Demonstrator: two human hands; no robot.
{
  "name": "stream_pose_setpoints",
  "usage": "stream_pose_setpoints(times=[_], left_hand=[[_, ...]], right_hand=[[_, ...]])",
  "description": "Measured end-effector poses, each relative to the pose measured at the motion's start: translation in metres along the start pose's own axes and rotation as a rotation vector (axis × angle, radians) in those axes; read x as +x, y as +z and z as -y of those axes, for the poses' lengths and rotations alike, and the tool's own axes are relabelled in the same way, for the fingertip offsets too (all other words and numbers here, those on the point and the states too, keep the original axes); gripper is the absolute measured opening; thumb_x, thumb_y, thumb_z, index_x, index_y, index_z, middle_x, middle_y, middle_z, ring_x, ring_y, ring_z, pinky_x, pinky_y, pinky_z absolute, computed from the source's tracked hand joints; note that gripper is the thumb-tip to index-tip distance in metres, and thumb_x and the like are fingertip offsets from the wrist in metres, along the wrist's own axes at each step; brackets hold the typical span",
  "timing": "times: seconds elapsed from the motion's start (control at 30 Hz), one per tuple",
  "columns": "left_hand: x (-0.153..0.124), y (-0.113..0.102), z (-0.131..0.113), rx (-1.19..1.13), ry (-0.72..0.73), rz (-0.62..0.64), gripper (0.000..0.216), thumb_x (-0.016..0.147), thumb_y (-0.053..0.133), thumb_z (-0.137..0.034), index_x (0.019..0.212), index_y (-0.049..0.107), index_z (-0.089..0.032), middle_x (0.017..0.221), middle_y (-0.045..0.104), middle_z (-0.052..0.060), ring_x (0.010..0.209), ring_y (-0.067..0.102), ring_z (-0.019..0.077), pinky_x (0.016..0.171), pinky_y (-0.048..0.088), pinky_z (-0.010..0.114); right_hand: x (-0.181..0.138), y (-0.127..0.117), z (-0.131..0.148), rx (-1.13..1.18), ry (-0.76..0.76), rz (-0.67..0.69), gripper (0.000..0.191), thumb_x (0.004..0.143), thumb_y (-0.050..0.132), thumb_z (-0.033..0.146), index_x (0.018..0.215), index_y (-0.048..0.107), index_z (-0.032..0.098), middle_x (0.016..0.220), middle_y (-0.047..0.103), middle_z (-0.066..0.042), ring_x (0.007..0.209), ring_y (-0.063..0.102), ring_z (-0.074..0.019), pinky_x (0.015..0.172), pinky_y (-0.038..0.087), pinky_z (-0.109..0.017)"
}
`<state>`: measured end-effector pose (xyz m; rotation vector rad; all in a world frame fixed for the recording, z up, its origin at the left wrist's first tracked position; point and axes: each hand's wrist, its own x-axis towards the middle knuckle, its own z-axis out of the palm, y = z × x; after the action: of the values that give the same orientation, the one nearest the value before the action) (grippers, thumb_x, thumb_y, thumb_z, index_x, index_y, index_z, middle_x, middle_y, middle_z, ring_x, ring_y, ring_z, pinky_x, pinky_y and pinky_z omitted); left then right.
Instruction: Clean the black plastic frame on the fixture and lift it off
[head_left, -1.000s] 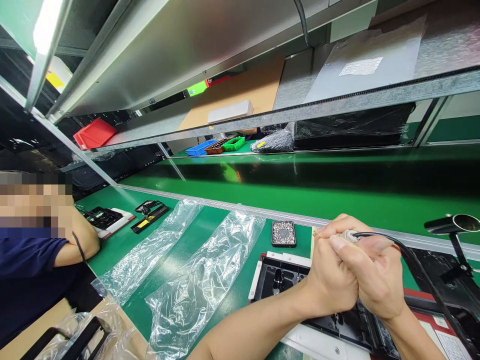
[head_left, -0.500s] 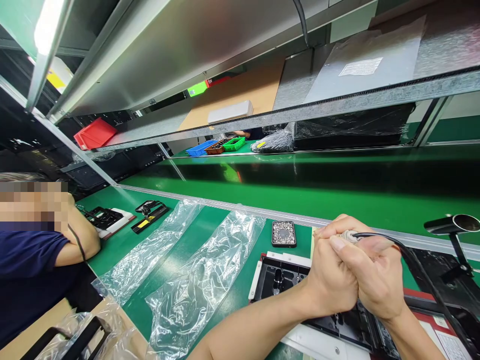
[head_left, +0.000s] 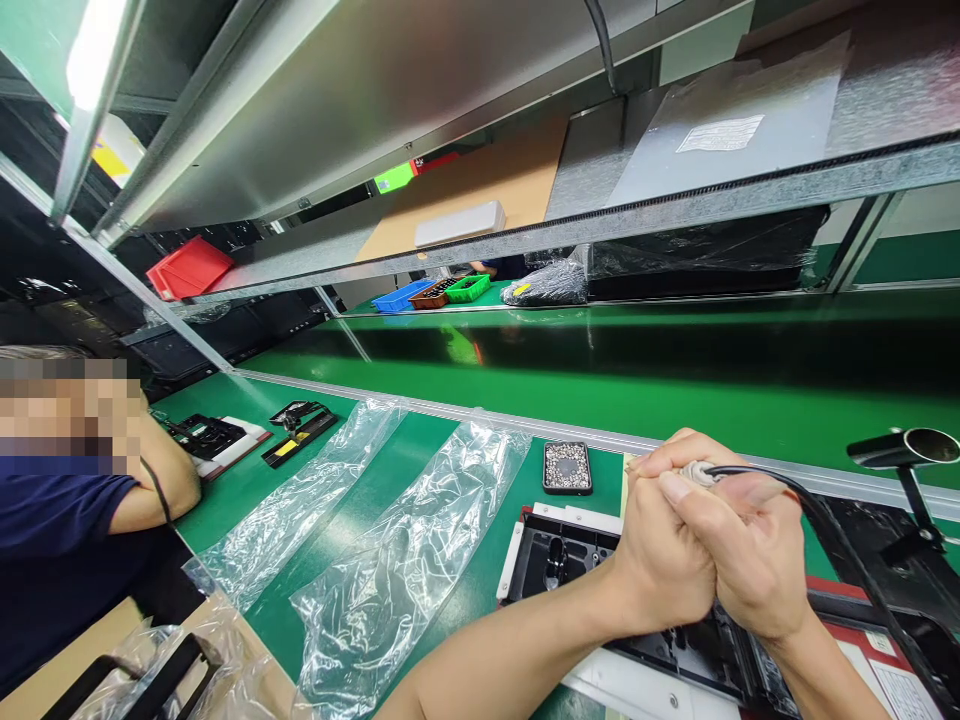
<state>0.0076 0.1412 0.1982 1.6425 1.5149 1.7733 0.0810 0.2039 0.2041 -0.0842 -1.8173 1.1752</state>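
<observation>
Both hands wrapped around 1 corded tool (head_left: pixel 694 472), over the black tray (head_left: pixel 570 555). Left hand (head_left: pixel 664 560) and right hand (head_left: pixel 750 560): fingers shut tight on it. Tool likely stiff, light; grip the barrel, not the springy cable (head_left: pixel 840 540).

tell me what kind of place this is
Most likely a factory assembly line: a long green conveyor belt, a corded power tool gripped in both hands over a black plastic housing, and a tray of screws.
</observation>
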Motion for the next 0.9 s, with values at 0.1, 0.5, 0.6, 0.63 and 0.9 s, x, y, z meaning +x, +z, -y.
stream_pose_setpoints(times=[0.1,0.5,0.6,0.63,0.9], left_hand=[[0.0002,0.0010,0.0005,-0.024,0.007,-0.021,0.031,0.103,0.045,-0.035,0.082,0.061,-0.018,0.084,0.058,0.005,0.080,0.057,0.0188,0.067,0.052,0.031],[0.0017,0.0017,-0.0013,-0.104,0.029,-0.013,0.028,0.104,0.047,-0.035,0.085,0.061,-0.019,0.083,0.052,0.002,0.080,0.054,0.0175,0.067,0.050,0.031],[0.0010,0.0021,0.0001,-0.117,0.032,-0.021,0.024,0.103,0.048,-0.034,0.088,0.060,-0.019,0.084,0.052,0.002,0.081,0.053,0.0175,0.069,0.050,0.031],[0.0005,0.0024,0.0008,-0.124,0.025,-0.027,0.024,0.103,0.049,-0.033,0.088,0.060,-0.019,0.084,0.052,0.002,0.081,0.053,0.0173,0.069,0.050,0.031],[-0.0021,0.0043,0.0049,-0.148,0.015,-0.026,0.029,0.105,0.046,-0.039,0.089,0.061,-0.019,0.083,0.051,0.002,0.079,0.054,0.0174,0.071,0.050,0.033]], right_hand=[[-0.0006,-0.0003,-0.0003,0.002,-0.003,0.001,0.020,0.103,0.059,0.034,0.094,0.072,0.023,0.100,0.067,-0.003,0.090,0.065,-0.0194,0.079,0.053,-0.031],[-0.0009,-0.0009,0.0018,0.003,-0.017,0.002,0.019,0.103,0.058,0.033,0.094,0.072,0.023,0.099,0.067,-0.003,0.088,0.064,-0.0182,0.078,0.052,-0.030],[-0.0003,-0.0006,0.0016,0.010,-0.024,0.007,0.021,0.103,0.057,0.033,0.090,0.071,0.023,0.097,0.067,-0.003,0.088,0.064,-0.0184,0.078,0.052,-0.030],[-0.0002,-0.0004,0.0013,0.010,-0.026,0.006,0.022,0.103,0.057,0.033,0.090,0.070,0.023,0.097,0.067,-0.003,0.088,0.064,-0.0184,0.078,0.052,-0.030],[-0.0017,-0.0013,0.0007,-0.002,-0.013,0.008,0.019,0.103,0.057,0.034,0.095,0.071,0.023,0.098,0.066,-0.003,0.089,0.064,-0.0189,0.079,0.052,-0.031]])
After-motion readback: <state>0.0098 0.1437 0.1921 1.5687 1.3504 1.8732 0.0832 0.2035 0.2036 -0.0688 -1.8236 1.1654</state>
